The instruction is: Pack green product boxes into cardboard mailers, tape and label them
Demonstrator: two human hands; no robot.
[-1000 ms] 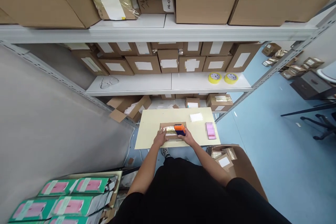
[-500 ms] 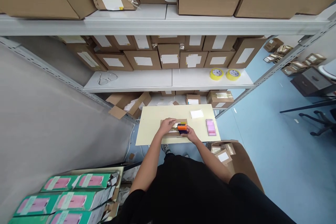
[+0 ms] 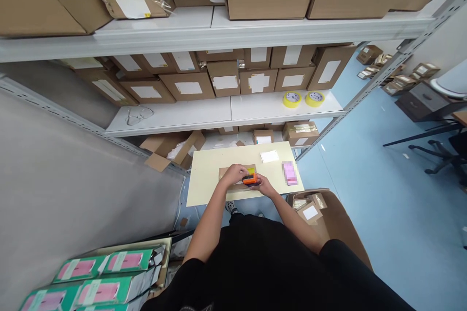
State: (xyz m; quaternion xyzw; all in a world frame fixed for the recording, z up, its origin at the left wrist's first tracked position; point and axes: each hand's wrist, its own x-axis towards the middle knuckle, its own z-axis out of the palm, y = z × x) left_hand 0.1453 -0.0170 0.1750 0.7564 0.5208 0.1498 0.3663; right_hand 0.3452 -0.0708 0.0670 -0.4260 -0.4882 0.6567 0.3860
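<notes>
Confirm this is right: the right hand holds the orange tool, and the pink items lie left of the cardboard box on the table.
Wrong side: the head view shows the pink items right of the cardboard box. The right hand does hold the orange tool.

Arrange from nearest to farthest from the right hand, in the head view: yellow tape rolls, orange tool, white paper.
1. Orange tool, held in the right hand.
2. White paper, on the table beyond the hand.
3. Yellow tape rolls, on the shelf behind the table.
</notes>
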